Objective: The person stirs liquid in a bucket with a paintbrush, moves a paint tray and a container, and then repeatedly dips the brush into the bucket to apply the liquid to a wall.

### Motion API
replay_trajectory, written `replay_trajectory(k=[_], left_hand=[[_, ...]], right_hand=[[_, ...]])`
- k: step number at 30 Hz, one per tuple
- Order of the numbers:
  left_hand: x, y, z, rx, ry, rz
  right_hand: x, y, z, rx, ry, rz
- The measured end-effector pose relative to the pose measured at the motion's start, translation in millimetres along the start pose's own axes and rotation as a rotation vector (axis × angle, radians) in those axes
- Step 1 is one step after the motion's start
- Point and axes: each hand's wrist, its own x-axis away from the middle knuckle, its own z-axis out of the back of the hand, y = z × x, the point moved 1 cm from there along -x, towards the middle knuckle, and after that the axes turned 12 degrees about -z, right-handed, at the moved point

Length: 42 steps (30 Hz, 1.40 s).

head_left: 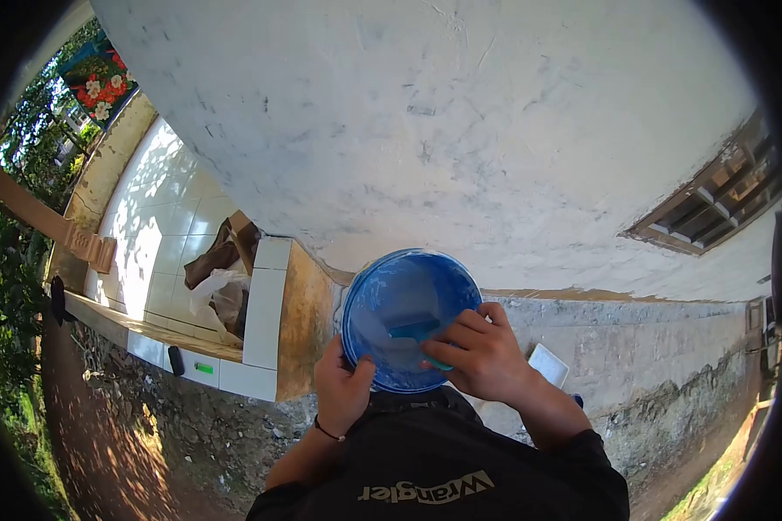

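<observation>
While a pale wall (426, 156) with grey smears rises beyond the blue bucket (365, 304) and spreads to both sides of it, a white-tiled porch floor (178, 221), dappled with sunlight, lies to the bucket's left. Right of the bucket, a rough grey concrete strip (617, 339) runs along the foot of the wall, and farther up on that side is a barred window (712, 204). Left of the bucket, bags (226, 304) lie on the tiles behind a low tiled edge; to its right, near the forearm, is a white rectangular piece (549, 365). The bucket itself is directly before the person's black shirt (417, 451), its mouth facing up and its inner wall streaked with pale residue; what bears its weight cannot be told. At the bucket's near left side, the left hand (343, 386) grips the rim, thumb lapped over inside, the other fingers mostly hidden outside. From the right, the right hand (473, 352) reaches over the rim, knuckles up and wrist bent inward, its fingers curled closely around a teal tool (439, 363) that dips into the bucket. A thin dark wristband (328, 430) circles the left wrist, below the bucket's rim.
</observation>
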Motion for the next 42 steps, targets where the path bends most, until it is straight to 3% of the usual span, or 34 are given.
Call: replay_trajectory(k=[10,19,22,37,40,42], left_hand=[[-34,-3,96,0.081,-0.109,0.086],[-69,-14,179,0.053,-0.179,-0.026],[-79,-14,197,0.066,-0.224,0.026],[-109,-4,215,0.111,-0.248,0.132],[-113,-7,217,0.15,-0.175,0.046],[-116,-6,219,0.166,-0.173,0.054]], right_hand=[[-47,-67,-49,0.066,-0.009,-0.132],[-86,-129,-97,0.105,0.09,-0.179],[-93,-142,-110,0.099,0.118,-0.254],[-141,-129,-109,0.065,0.1,-0.174],[-149,-133,-96,-0.087,0.15,-0.217],[-150,-133,-92,-0.309,0.219,-0.43]])
